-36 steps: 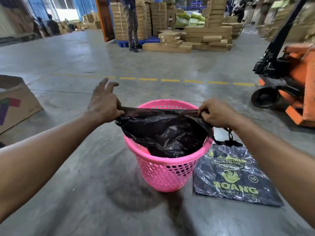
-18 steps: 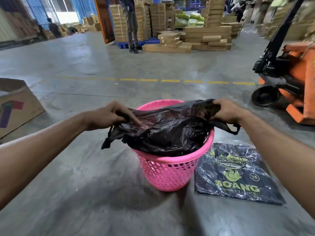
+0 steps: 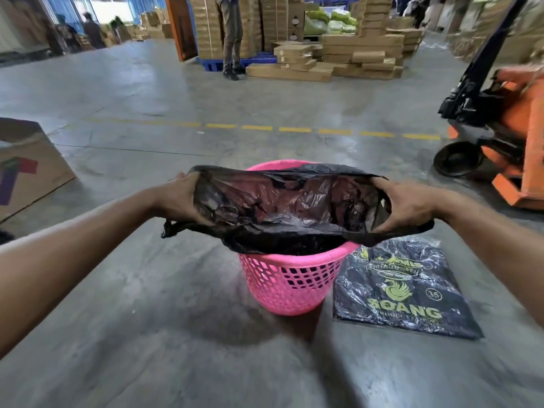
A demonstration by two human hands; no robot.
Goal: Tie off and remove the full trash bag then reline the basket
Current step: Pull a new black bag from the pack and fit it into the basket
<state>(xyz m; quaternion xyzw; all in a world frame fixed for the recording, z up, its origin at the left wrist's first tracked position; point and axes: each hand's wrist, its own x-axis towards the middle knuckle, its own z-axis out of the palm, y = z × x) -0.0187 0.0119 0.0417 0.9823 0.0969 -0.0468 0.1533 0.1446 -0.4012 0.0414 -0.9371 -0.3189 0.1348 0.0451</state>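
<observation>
location: warehouse interior with a grey concrete floor [image 3: 147, 334], smooth and slightly glossy, crossed by a broken yellow line [image 3: 294, 129] in the middle distance.

pink basket [image 3: 290, 285] stands upright on the floor, centre of view, lattice sides intact. black trash bag [image 3: 282, 207] sits in the basket with its upper part raised above the rim and its mouth stretched wide from side to side.

left hand [image 3: 176, 198] is closed on the left edge of the bag mouth, fingers curled into the plastic; a loose handle strip hangs below that hand. right hand [image 3: 407, 204] is closed on the right edge of the mouth in the same manner, thumb on the near side, with a second strip trailing toward the wrist. both forearms are extended and bare.

a flat pack of black bags [image 3: 397, 287] with yellow-green print lies on the floor just beside the basket, on its right. an orange pallet truck [image 3: 506, 136] is parked at the right edge of the floor. a cardboard box [image 3: 26, 169] rests at the left edge. stacked cartons [image 3: 353, 48] line the far end, with a person standing [image 3: 232, 33] next to a blue pallet [image 3: 215, 62]. further figures at far left are too blurred to detail.
</observation>
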